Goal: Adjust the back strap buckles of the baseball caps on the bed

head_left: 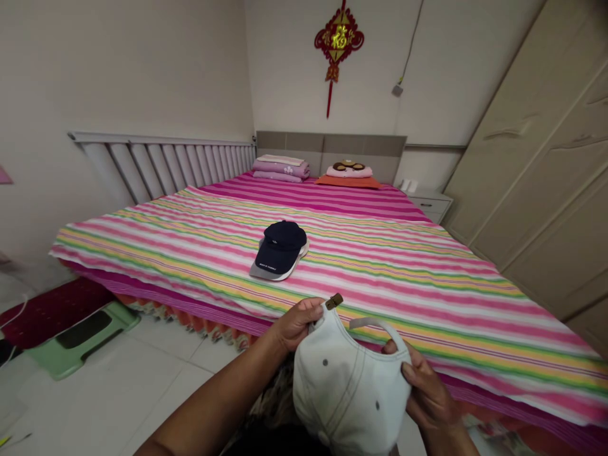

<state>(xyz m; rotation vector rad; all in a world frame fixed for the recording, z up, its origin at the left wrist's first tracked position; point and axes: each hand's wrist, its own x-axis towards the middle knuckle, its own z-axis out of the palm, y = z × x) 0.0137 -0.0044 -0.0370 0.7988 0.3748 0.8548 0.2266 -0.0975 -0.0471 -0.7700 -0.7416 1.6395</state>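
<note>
A pale, whitish baseball cap (pixel 349 380) hangs between my hands in front of the bed, its back opening facing up. My left hand (pixel 301 320) pinches the cap's edge beside a brass-coloured strap buckle (pixel 334 301). On the other side, my right hand (pixel 425 383) grips the rim near the base of the loose strap (pixel 380 324). The strap's free end curves toward the buckle, apart from it. Farther up on the bed, a navy cap (pixel 284 244) lies stacked on a light grey cap (pixel 273 275), brims toward me.
The bed's striped sheet (pixel 190 231) spreads ahead of me. Folded purple bedding (pixel 281 170) and a pink folded item (pixel 349 171) lie by the headboard (pixel 304 144). A green stool (pixel 85 339) stands on the floor at left. A white nightstand (pixel 430 202) and wardrobe (pixel 536 171) are at right.
</note>
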